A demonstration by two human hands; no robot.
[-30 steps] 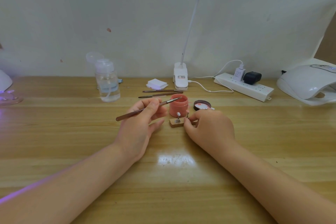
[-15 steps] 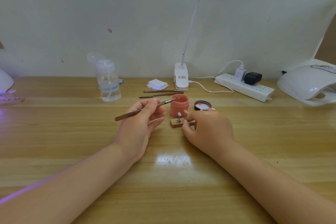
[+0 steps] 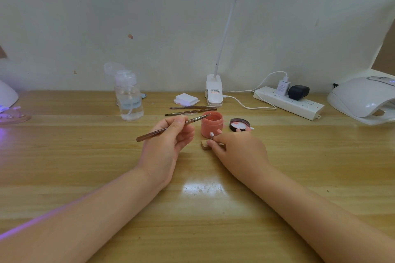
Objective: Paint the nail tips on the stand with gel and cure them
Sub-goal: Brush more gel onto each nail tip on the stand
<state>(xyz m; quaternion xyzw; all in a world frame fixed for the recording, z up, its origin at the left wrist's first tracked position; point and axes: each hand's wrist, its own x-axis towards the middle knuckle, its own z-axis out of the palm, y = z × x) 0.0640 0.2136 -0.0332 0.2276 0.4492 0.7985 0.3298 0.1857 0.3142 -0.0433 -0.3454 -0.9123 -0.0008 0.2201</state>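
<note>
Left hand: the left hand [image 3: 168, 141] hovers palm-up over the counter [image 3: 85, 156], thumb and fingers pinching a brush [image 3: 171, 128] mid-handle; forearm angles in from the lower left.
Brush: tilted, its bristle end reaches right of the hand to the rim of the open pink gel jar [image 3: 211, 124].
Right hand: the right hand [image 3: 239, 151] rests knuckles-up just right of the left hand, fingertips pinching the small wooden stand [image 3: 204, 145].
Nail tip: one pale nail tip [image 3: 212, 134] stands on the stand's post, just beyond the right fingertips, in front of the jar.
Lid: the jar's dark lid [image 3: 239, 124] lies beyond the right hand.
Curing lamp: a white curing lamp [image 3: 361, 98] sits far right of the right hand.
</note>
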